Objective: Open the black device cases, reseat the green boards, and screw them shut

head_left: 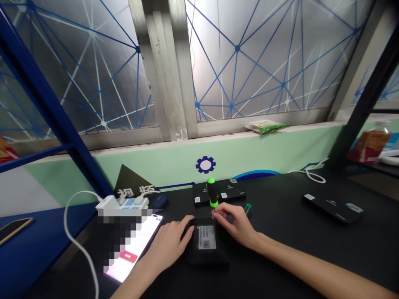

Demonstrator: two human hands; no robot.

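A flat black box-shaped device (193, 256) lies on the black table, its label (207, 237) facing up. My left hand (173, 241) holds the device by its left edge, thumb and index finger at the upper left corner. Above the far end of the device stands a screwdriver (212, 193) with a black and bright green handle, nearly upright. My right hand (235, 222) is closed, its fingertips pinched around the low end of the screwdriver's shaft. The screwdriver's tip is hidden by these fingers. Just behind my right hand lies a small green tool (247, 208), partly covered.
Two black boxes (232, 189) lie near the wall, another black box (333, 208) at the right. A lit phone (137, 249) is beside my left forearm. A white power strip (124, 204) with a cable (76, 236) and a dark mouse-like object (159, 201) are at the left.
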